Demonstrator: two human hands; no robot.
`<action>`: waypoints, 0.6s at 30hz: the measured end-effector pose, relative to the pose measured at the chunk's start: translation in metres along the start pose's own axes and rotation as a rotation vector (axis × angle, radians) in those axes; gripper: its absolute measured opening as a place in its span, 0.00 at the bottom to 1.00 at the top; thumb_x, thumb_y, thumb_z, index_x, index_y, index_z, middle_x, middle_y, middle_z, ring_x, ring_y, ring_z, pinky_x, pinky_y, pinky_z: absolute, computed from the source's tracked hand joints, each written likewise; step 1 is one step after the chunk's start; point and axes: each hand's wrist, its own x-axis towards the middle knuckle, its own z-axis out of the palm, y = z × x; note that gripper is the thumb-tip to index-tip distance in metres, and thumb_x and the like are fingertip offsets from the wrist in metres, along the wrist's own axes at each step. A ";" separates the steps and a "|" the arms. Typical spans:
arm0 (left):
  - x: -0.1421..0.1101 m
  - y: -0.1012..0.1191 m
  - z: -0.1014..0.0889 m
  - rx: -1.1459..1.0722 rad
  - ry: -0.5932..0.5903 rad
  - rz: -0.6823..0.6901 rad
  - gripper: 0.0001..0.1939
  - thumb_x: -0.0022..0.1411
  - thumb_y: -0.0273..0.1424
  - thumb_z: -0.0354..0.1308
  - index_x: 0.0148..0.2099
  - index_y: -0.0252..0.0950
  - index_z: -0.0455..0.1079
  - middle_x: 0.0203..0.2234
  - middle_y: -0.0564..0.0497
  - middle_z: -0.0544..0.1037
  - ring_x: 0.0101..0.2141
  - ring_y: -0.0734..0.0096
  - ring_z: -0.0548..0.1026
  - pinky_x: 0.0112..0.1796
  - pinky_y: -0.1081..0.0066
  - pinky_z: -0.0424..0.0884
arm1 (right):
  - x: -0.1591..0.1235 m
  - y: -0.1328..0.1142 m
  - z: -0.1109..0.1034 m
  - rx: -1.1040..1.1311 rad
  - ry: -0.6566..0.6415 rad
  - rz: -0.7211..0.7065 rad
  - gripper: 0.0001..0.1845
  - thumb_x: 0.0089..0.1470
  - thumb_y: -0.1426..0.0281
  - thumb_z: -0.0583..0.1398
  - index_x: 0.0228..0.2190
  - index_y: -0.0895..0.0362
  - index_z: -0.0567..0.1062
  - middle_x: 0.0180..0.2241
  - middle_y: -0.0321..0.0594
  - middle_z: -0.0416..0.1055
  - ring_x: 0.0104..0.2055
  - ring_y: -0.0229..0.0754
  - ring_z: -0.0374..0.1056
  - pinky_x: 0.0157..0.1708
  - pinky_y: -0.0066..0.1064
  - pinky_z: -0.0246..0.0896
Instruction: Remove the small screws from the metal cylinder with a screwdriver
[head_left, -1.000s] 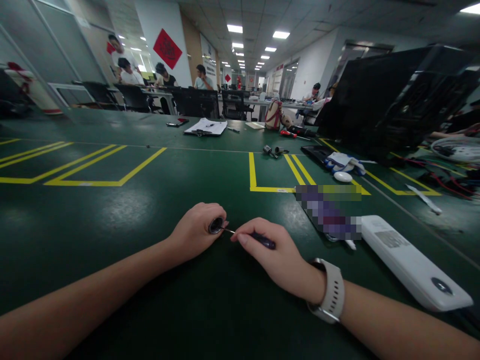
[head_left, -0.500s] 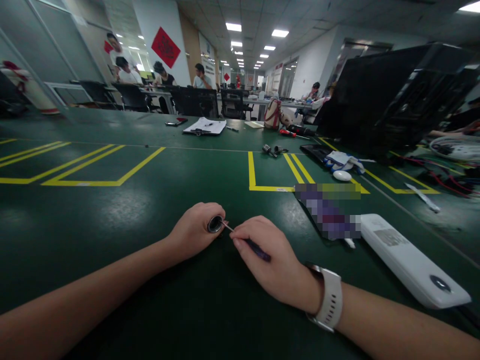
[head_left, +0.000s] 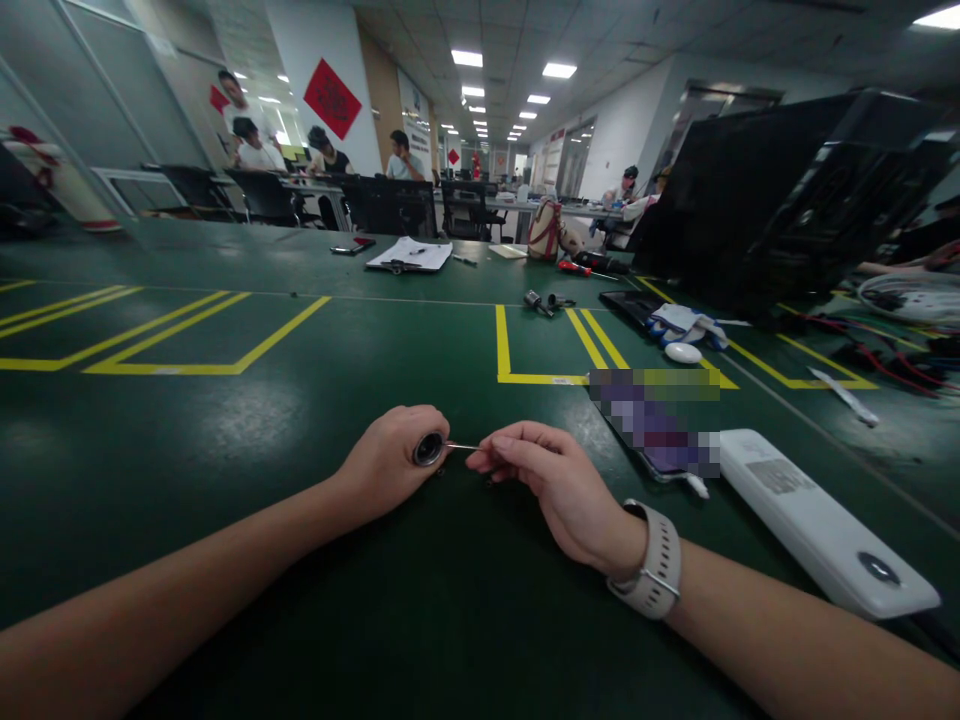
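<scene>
My left hand (head_left: 394, 450) is wrapped round a short metal cylinder (head_left: 428, 449), its round open end facing me. From the right, the thin shaft of a small screwdriver (head_left: 463, 447) reaches to the side of the cylinder, beside my left fingertips. My right hand (head_left: 551, 475), with a pale watch strap at the wrist, pinches this screwdriver between thumb and fingers. The fingers hide its handle, and I cannot make out where the tip meets the cylinder. Small dark bits show just below both hands.
On the green table (head_left: 300, 620) lie a phone (head_left: 645, 425), a white power bank (head_left: 825, 520), a white oval object (head_left: 683, 353) and gloves (head_left: 686, 325). Farther back are metal cylinders (head_left: 538, 302), a red screwdriver (head_left: 576, 268) and a clipboard (head_left: 409, 254). A large black case (head_left: 780, 200) stands right.
My right hand has rolled over and its fingers have shifted on the screwdriver, whose dark handle was visible before. The shaft now lies nearly level. My left hand has barely moved.
</scene>
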 end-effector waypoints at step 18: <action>-0.002 0.000 -0.001 0.004 0.018 0.102 0.06 0.54 0.21 0.51 0.27 0.35 0.63 0.23 0.53 0.69 0.27 0.71 0.67 0.30 0.70 0.60 | 0.007 0.003 -0.005 0.280 -0.135 0.114 0.06 0.51 0.71 0.59 0.30 0.61 0.75 0.30 0.40 0.74 0.35 0.38 0.70 0.35 0.32 0.65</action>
